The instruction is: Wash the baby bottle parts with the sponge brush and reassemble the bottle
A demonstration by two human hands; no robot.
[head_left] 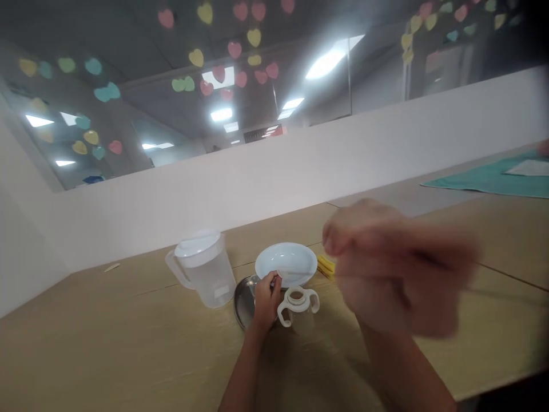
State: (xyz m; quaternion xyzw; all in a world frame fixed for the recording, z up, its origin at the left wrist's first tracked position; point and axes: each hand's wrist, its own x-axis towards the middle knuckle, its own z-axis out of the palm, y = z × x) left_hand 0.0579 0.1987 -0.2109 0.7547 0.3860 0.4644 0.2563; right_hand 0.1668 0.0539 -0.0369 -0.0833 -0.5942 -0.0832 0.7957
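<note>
My left hand (266, 300) is closed in a pinch on something small and pale, too small to name, in front of the white oval bowl (291, 249). A faint thin line runs from its fingertips toward my right hand (398, 274). That hand is raised close to the camera and smeared by motion, so its fingers do not show clearly. Beside my left hand stands a clear cup with a white two-handled collar (299, 303), open at the top. Partly behind the left hand lies a round metal plate (243, 303).
A translucent lidded pitcher (210, 280) stands left of the metal plate. Something yellow (326, 266) lies right of the bowl, partly hidden by my right hand. A teal cloth (476, 176) is at the far right, and a small pale piece (112, 267) lies far left. A low white wall (274, 177) bounds the table.
</note>
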